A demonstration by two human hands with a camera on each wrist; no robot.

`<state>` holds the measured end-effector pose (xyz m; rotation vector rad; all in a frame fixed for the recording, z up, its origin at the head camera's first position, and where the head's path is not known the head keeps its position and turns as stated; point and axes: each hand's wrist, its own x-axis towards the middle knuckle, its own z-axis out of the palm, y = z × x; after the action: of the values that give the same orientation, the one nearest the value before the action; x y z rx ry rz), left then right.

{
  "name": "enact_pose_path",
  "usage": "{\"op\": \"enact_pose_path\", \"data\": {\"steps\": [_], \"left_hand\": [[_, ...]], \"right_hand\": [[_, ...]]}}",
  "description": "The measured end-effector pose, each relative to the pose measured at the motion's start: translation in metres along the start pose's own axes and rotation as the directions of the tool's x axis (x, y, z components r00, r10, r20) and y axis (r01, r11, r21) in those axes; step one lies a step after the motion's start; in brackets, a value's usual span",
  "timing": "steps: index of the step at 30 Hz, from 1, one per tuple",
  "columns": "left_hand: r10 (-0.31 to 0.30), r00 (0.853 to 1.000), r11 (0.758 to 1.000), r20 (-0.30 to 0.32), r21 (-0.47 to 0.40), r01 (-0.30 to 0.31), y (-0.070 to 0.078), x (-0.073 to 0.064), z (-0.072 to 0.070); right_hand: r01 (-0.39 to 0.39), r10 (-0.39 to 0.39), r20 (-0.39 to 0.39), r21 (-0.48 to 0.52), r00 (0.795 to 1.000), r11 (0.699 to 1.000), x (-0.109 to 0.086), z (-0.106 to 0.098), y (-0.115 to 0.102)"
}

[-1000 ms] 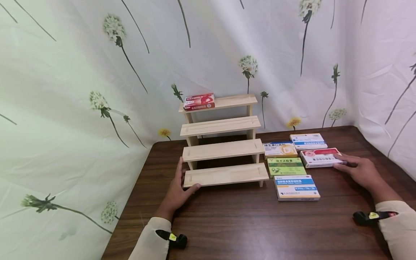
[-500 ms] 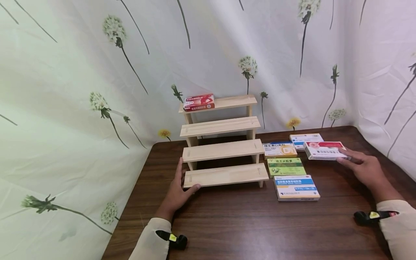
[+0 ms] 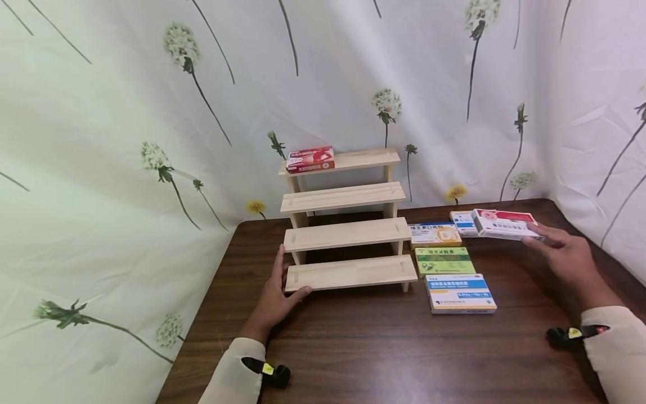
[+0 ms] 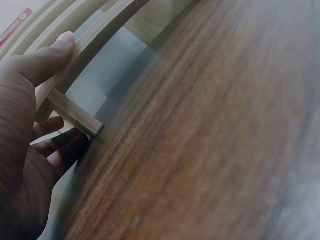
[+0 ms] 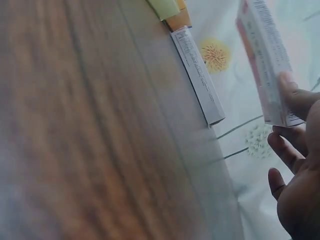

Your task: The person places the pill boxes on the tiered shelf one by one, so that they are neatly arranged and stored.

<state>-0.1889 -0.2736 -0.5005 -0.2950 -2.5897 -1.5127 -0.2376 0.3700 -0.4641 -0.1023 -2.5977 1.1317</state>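
In my right hand (image 3: 569,259), thumb and fingers pinch the right end of a red-and-white medicine box (image 3: 507,224). The right wrist view shows this box (image 5: 267,65) lifted off the table. My left hand (image 3: 275,300) holds the front left corner of a stepped wooden rack (image 3: 350,272). In the left wrist view, the thumb lies on the lowest shelf's edge (image 4: 95,42) and the fingers reach around its end. A red medicine box (image 3: 310,159) lies at the left of the top shelf.
Right of the rack lie a vitamin D box (image 3: 435,234), a green box (image 3: 444,261) and a blue-and-white box (image 3: 461,293). Another blue-and-white box (image 3: 463,223) sits behind, partly covered by the held one. A dandelion-patterned curtain (image 3: 333,73) borders the brown table (image 3: 353,348).
My right hand has raised the red-and-white medicine box from the table and carried it slightly backward, over the rear blue-and-white box. The left hand and rack have stayed put.
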Motion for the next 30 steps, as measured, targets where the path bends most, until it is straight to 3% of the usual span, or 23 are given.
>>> {"op": "enact_pose_path", "data": {"steps": [3,10,19,26,30], "left_hand": [[-0.004,1.0,1.0,0.002,-0.012,0.004,0.001,0.0,0.001],[0.003,1.0,1.0,0.0,-0.008,-0.003,0.001,0.001,0.0],[-0.008,1.0,1.0,0.002,-0.013,0.008,0.001,0.001,0.0],[0.006,1.0,1.0,-0.003,-0.002,-0.006,-0.001,0.003,0.0],[0.005,1.0,1.0,0.001,0.0,-0.005,-0.001,0.002,0.0]], "right_hand": [[-0.015,0.016,0.052,-0.018,0.998,1.0,0.006,-0.004,-0.009],[-0.052,0.044,0.148,0.05,0.988,0.997,0.02,-0.007,-0.039],[-0.003,-0.004,0.135,0.055,0.991,0.998,0.035,-0.01,-0.068],[0.034,-0.035,0.063,0.009,0.997,0.999,0.047,-0.016,-0.086],[0.028,-0.03,0.072,0.021,0.997,0.999,0.052,-0.021,-0.098]]}}
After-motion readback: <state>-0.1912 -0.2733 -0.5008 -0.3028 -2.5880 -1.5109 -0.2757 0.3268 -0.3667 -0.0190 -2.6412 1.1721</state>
